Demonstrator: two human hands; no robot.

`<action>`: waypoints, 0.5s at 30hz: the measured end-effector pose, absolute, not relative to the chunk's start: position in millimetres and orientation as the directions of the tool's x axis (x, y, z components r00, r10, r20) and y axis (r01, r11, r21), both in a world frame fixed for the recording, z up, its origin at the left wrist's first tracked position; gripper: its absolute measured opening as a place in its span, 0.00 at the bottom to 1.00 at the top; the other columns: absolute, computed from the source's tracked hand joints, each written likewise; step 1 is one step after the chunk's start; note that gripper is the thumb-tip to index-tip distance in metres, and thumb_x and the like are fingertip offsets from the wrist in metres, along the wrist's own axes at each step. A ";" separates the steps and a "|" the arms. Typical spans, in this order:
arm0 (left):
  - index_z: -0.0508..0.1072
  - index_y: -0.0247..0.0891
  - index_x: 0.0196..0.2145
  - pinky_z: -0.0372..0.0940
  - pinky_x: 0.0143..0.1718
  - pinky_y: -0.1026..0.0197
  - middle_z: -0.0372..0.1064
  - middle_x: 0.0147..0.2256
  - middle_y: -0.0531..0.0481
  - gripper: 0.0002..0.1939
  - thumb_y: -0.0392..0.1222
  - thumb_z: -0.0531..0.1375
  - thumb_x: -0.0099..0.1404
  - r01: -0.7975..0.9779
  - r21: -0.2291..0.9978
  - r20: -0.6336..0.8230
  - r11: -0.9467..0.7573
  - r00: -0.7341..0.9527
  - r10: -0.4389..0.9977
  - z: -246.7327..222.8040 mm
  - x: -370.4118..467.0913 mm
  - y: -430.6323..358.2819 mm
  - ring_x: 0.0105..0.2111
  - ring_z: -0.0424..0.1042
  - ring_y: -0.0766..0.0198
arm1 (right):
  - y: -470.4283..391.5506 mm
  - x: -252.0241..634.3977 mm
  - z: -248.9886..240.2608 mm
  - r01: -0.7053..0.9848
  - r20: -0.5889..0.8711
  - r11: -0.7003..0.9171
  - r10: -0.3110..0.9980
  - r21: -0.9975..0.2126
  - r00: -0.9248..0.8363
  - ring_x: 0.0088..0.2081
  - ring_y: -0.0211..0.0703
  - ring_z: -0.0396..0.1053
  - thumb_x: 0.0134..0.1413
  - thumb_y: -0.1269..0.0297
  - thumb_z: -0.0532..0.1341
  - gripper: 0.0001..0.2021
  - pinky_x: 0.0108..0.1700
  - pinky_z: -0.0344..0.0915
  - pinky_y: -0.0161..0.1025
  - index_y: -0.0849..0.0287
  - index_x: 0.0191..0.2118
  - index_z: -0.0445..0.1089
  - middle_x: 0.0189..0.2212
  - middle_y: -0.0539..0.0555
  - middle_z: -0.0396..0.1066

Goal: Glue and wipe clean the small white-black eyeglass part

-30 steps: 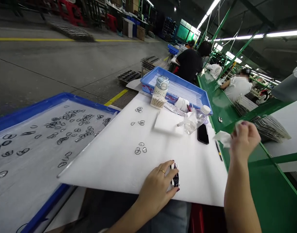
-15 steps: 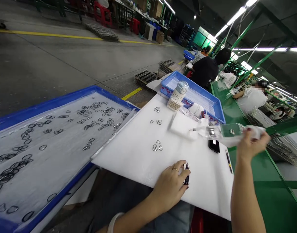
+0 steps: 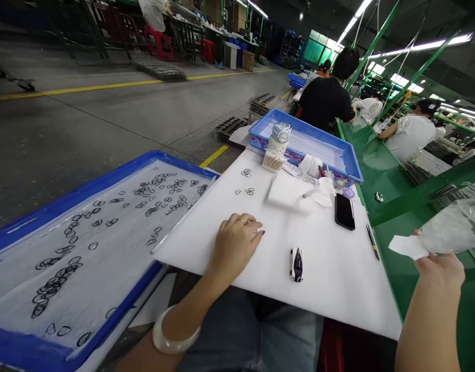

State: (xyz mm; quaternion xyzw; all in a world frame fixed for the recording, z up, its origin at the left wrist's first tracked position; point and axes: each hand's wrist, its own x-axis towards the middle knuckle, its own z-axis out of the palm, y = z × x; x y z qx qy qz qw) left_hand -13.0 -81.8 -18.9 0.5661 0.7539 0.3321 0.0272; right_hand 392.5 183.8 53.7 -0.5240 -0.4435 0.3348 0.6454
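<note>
My left hand (image 3: pixel 236 245) is over the white work surface (image 3: pixel 272 230), its thumb and forefinger slightly apart around a small dark ring, mostly hidden by the hand. To its right a white and dark toy car (image 3: pixel 296 264) stands alone on the surface. My right hand (image 3: pixel 441 271), out past the surface's right edge, grips a crinkled clear plastic piece (image 3: pixel 452 227) with a white paper flap (image 3: pixel 408 247); its exact kind is unclear. Small loose rings (image 3: pixel 246 173) lie in clusters beyond my left hand.
A blue-rimmed tray (image 3: pixel 117 173) on the left holds many rings. At the back are a blue bin (image 3: pixel 318 132), a jar (image 3: pixel 279 135), cotton swabs (image 3: pixel 274 161) and tissue (image 3: pixel 323 191). A phone (image 3: pixel 345 212) and tweezers (image 3: pixel 372 242) lie right. Co-workers sit along the green bench (image 3: pixel 394 206).
My left hand has let go of the toy car and moved left to the nearest rings. My right hand has carried the clear plastic piece right, off the white surface. The view has shifted.
</note>
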 end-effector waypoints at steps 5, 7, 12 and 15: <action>0.81 0.41 0.36 0.68 0.40 0.47 0.77 0.46 0.44 0.09 0.38 0.59 0.66 0.867 0.448 0.338 0.217 -0.389 0.857 -31.3 -25.3 -78.7 0.43 0.70 0.47 | 184.1 376.6 56.3 0.032 0.303 0.319 0.858 -0.947 0.415 0.39 0.65 0.71 0.43 0.54 0.56 0.08 0.35 0.68 0.65 0.50 0.25 0.61 0.31 0.63 0.65; 0.81 0.41 0.38 0.69 0.40 0.47 0.77 0.46 0.43 0.09 0.39 0.59 0.66 0.873 0.433 0.349 0.225 -0.393 0.851 -34.5 -25.3 -78.6 0.44 0.70 0.46 | 185.0 363.3 62.3 0.051 0.378 0.401 0.801 -0.914 0.464 0.40 0.65 0.71 0.44 0.54 0.55 0.08 0.36 0.69 0.65 0.52 0.27 0.61 0.32 0.62 0.65; 0.81 0.39 0.37 0.69 0.40 0.46 0.78 0.45 0.43 0.09 0.38 0.59 0.67 0.891 0.404 0.371 0.209 -0.368 0.853 -35.2 -25.0 -79.2 0.44 0.72 0.45 | 169.8 312.1 85.1 0.209 0.638 0.639 0.569 -0.740 0.520 0.39 0.53 0.71 0.50 0.52 0.58 0.15 0.44 0.71 0.54 0.57 0.39 0.61 0.36 0.60 0.65; 0.80 0.39 0.37 0.69 0.40 0.49 0.80 0.40 0.45 0.11 0.36 0.57 0.68 0.913 0.376 0.376 0.157 -0.306 0.875 -35.0 -21.3 -83.5 0.42 0.75 0.48 | 151.6 273.2 95.9 0.538 0.867 0.687 0.448 -0.489 0.217 0.40 0.52 0.71 0.56 0.51 0.58 0.20 0.46 0.69 0.53 0.62 0.47 0.64 0.40 0.63 0.69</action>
